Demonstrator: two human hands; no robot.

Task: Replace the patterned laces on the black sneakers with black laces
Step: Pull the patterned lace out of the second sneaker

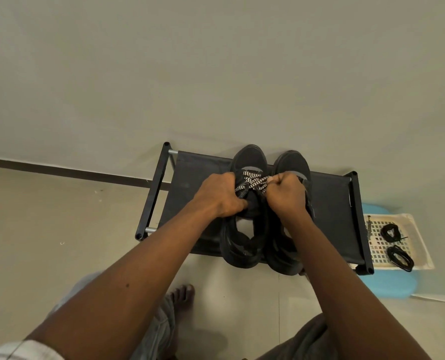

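1. Clearly, the patterned lace (252,181) is still threaded. It crisscrosses the throat of the sneaker (250,157) at the frame's centre, which stands on the black rack (190,172) with its toe toward the top of the frame.
2. The left hand (222,194) is curled round that sneaker's left flank and tongue, steadying it.
3. The right hand (285,194) is a closed fist, thumb and forefinger pinching a lace strand at its upper left.
4. The lace lies just between the two hands. Its crossings run across the frame and the shoe's long axis runs up and down, so the pinching right hand probably has to draw the strand sideways out of its eyelet.
5. The black laces (390,233) lie coiled on a perforated tray (418,229) at the right edge, well apart and nearer the right hand.
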